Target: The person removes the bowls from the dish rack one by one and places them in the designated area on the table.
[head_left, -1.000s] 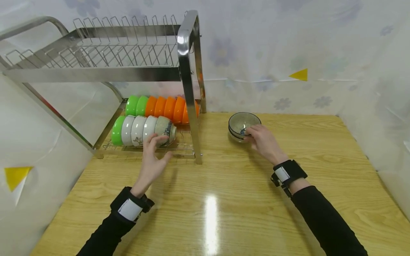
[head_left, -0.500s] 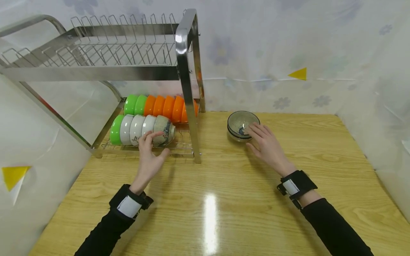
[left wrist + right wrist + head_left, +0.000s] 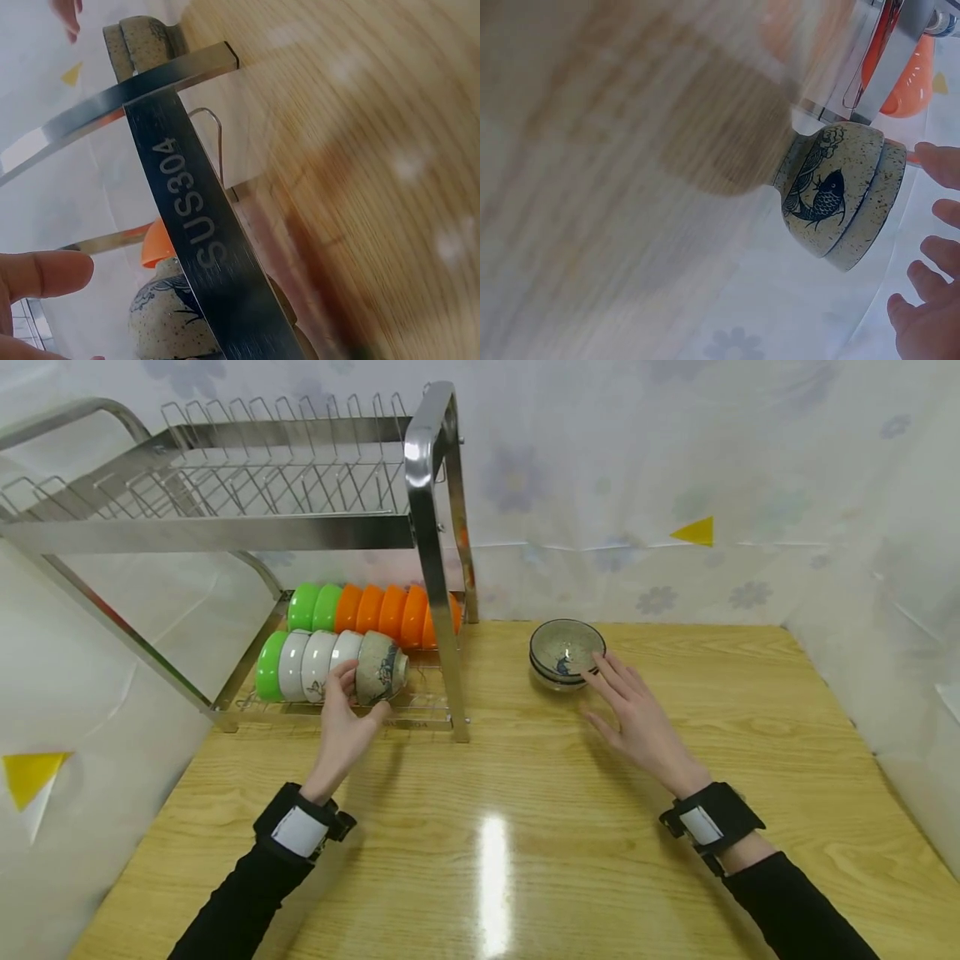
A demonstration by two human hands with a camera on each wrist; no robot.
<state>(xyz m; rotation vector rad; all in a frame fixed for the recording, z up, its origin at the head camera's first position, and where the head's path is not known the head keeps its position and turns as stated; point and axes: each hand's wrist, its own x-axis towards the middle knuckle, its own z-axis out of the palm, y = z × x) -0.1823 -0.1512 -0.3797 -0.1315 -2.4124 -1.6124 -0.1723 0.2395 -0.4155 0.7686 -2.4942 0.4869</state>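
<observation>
My left hand (image 3: 347, 727) is at the rack's lower tier, its fingers curled at the rim of a speckled grey bowl (image 3: 381, 670) with a blue pattern, the thumb by its lower side. That bowl lies on its side at the right end of the front row; in the left wrist view the rack's rail partly hides the bowl (image 3: 169, 319). My right hand (image 3: 648, 727) has its fingers spread beside two nested speckled bowls (image 3: 555, 677) standing upright on the table. A dark fish drawing shows on the outer bowl (image 3: 832, 191) in the right wrist view.
The steel dish rack (image 3: 420, 535) stands at the left, with wire slots above. White bowls (image 3: 318, 667) and a green bowl (image 3: 270, 670) share the front row. Behind them are several orange bowls (image 3: 392, 612) and two green ones. A patterned sheet (image 3: 600, 460) covers the back wall.
My right hand has let go of the nested bowls and drawn back toward me, its fingers spreading. My left hand has closed in on the speckled bowl, fingers now at its rim.
</observation>
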